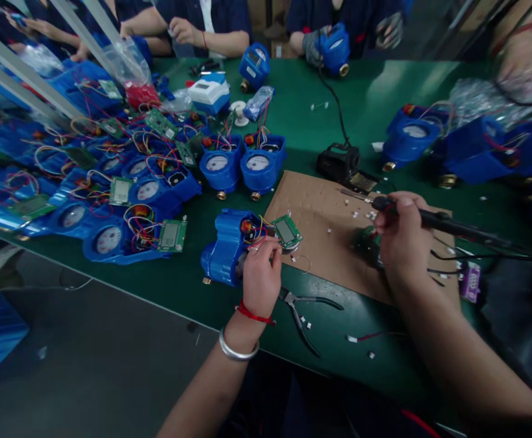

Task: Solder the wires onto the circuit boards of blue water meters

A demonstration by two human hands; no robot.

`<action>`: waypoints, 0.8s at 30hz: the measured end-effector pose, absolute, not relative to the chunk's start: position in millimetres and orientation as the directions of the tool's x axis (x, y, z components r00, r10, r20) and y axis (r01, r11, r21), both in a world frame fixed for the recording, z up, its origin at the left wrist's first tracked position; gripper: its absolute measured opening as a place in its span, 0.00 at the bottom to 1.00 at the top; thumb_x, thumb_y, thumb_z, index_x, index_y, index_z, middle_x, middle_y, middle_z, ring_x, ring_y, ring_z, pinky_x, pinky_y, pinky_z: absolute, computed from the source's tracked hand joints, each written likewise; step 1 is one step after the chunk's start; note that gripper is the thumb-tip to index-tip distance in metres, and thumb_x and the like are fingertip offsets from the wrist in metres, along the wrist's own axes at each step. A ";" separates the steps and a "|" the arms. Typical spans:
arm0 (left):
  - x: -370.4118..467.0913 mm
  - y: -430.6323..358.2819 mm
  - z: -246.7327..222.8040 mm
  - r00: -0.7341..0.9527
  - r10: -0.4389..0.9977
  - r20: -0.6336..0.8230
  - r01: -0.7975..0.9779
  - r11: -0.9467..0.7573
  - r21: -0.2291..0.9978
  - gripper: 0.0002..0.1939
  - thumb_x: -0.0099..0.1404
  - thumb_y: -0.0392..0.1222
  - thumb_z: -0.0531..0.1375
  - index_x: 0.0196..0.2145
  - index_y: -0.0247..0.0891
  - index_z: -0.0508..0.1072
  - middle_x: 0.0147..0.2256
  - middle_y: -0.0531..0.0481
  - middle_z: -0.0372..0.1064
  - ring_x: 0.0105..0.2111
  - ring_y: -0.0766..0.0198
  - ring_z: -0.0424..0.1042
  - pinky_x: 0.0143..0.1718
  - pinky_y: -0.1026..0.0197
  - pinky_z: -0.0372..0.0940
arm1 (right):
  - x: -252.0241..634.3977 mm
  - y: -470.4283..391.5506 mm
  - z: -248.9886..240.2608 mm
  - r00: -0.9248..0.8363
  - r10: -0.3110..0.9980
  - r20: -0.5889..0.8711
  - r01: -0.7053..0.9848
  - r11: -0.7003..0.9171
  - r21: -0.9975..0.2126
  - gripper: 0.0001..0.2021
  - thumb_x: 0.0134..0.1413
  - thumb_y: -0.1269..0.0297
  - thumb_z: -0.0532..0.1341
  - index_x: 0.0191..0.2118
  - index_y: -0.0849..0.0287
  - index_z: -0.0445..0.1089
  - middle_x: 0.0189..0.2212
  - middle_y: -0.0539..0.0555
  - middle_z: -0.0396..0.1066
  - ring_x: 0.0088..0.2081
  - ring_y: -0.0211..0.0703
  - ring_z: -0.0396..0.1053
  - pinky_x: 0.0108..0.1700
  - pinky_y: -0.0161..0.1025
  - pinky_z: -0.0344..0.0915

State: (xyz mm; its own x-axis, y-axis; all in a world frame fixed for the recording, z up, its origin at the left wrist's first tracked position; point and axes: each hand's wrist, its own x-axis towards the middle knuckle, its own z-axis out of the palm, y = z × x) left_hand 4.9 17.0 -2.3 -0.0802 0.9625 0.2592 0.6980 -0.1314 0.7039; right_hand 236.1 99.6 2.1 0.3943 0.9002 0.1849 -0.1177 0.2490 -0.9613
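My left hand (262, 274) is closed, its fingertips pinched at the lower left edge of a green circuit board (287, 232) with a small display. Thin coloured wires run from the board into an opened blue water meter (229, 249), lying on its side against that hand. My right hand (405, 237) grips a black soldering iron (386, 205), its tip pointing left above a sheet of brown cardboard (324, 249). Under the right hand sits a dark green object (365, 242), blurred and partly hidden. Pliers (300, 301) with spread handles lie just right of my left wrist.
Many blue meters with wires and boards crowd the left, two more (259, 164) stand behind the cardboard, and others (411, 137) are at right. A black soldering stand (341, 163) sits at the cardboard's far edge. Small white connectors are scattered about. Co-workers sit across the green table (302, 121).
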 end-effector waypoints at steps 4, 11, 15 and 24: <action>5.1 16.2 -4.4 -0.089 0.956 0.280 0.712 -0.136 0.689 0.08 0.61 0.27 0.55 0.35 0.36 0.69 0.41 0.46 0.71 0.42 0.57 0.70 0.45 0.51 0.66 | 275.0 142.1 2.6 0.515 0.852 0.089 -0.137 0.184 -0.973 0.08 0.52 0.59 0.61 0.32 0.57 0.64 0.19 0.45 0.62 0.20 0.34 0.61 0.19 0.33 0.54; 2.0 -18.3 -2.5 0.032 0.961 0.276 0.742 -0.208 0.637 0.22 0.67 0.29 0.48 0.57 0.40 0.61 0.59 0.44 0.56 0.60 0.58 0.57 0.59 0.49 0.58 | 290.7 205.3 -2.7 0.446 0.895 -0.032 -0.148 0.039 -0.988 0.09 0.52 0.62 0.63 0.29 0.61 0.65 0.16 0.47 0.65 0.18 0.30 0.60 0.19 0.30 0.55; -13.0 -49.8 3.7 0.127 0.941 0.314 0.793 -0.287 0.538 0.25 0.66 0.29 0.48 0.59 0.45 0.58 0.59 0.46 0.57 0.59 0.59 0.57 0.58 0.53 0.61 | 270.8 234.5 -10.1 0.270 0.941 -0.204 -0.234 -0.141 -0.962 0.07 0.51 0.67 0.63 0.28 0.61 0.63 0.17 0.48 0.68 0.18 0.31 0.62 0.18 0.28 0.57; -64.0 -36.3 17.7 -0.209 0.899 0.386 0.879 -0.001 0.478 0.25 0.65 0.42 0.55 0.58 0.38 0.57 0.59 0.38 0.55 0.59 0.51 0.55 0.59 0.44 0.56 | 214.1 170.1 -7.9 -0.003 0.974 -0.226 -0.238 -0.220 -0.946 0.04 0.48 0.65 0.64 0.31 0.58 0.69 0.26 0.50 0.74 0.27 0.36 0.72 0.25 0.29 0.67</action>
